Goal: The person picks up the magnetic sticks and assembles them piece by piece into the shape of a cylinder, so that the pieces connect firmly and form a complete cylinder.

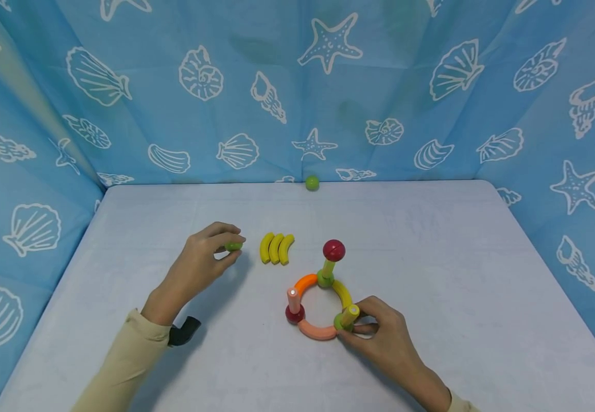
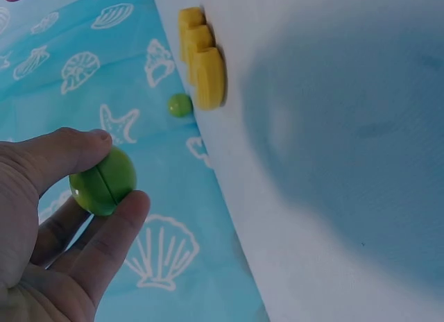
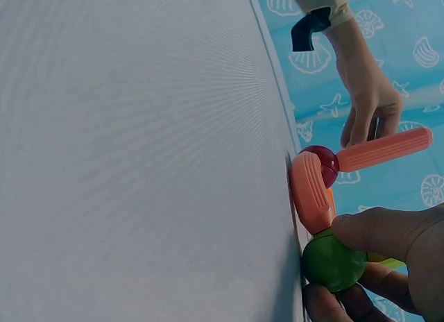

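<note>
My left hand (image 1: 199, 260) is raised over the table, pinching a green ball (image 2: 104, 182) with a groove around it between thumb and fingers. On the table lies a ring of curved bars, orange (image 1: 305, 282), yellow (image 1: 344, 293) and pink (image 1: 318, 331), joined by balls. A pink rod (image 1: 293, 300) stands on the dark red ball (image 1: 294, 315). From the back green ball (image 1: 325, 279) rises a yellow-green rod (image 1: 329, 267) topped by a red ball (image 1: 334, 250). My right hand (image 1: 387, 337) grips the front-right green ball (image 3: 333, 261), which bears a yellow rod (image 1: 350, 315).
Three yellow curved bars (image 1: 276, 249) lie side by side behind the ring, to the left. Another green ball (image 1: 312, 183) sits at the table's back edge. A blue shell-patterned curtain (image 1: 277, 86) hangs behind the white table (image 1: 431, 240).
</note>
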`<state>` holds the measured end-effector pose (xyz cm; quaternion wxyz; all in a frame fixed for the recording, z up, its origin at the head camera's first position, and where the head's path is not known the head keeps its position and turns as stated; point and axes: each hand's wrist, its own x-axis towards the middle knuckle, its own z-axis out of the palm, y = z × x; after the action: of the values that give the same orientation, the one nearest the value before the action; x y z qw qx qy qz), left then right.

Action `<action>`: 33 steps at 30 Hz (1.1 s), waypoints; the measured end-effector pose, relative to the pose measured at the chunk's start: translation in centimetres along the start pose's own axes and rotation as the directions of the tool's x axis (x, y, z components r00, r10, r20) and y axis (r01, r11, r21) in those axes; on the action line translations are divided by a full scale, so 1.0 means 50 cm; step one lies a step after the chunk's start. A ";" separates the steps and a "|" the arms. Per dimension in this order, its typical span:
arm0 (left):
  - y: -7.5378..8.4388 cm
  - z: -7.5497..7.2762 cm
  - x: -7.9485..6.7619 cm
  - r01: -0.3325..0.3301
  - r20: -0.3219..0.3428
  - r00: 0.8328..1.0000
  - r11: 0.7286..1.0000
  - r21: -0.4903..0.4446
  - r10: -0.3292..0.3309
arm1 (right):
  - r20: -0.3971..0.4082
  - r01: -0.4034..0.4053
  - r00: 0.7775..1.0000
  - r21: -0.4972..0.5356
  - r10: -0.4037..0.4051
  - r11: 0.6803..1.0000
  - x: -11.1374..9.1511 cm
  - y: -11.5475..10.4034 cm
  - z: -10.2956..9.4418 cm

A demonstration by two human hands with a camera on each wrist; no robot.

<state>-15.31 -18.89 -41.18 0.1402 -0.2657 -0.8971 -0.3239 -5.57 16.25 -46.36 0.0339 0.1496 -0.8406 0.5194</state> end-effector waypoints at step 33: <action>0.141 0.009 -0.040 -0.091 -0.068 0.995 0.963 -0.255 0.076 | -0.006 -0.009 1.000 -0.005 0.008 1.000 0.000 -0.004 -0.001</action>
<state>-9.70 -14.80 -38.79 0.1438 -0.3099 -0.8310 -0.4390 -5.53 16.20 -46.18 0.0344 0.1445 -0.8424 0.5180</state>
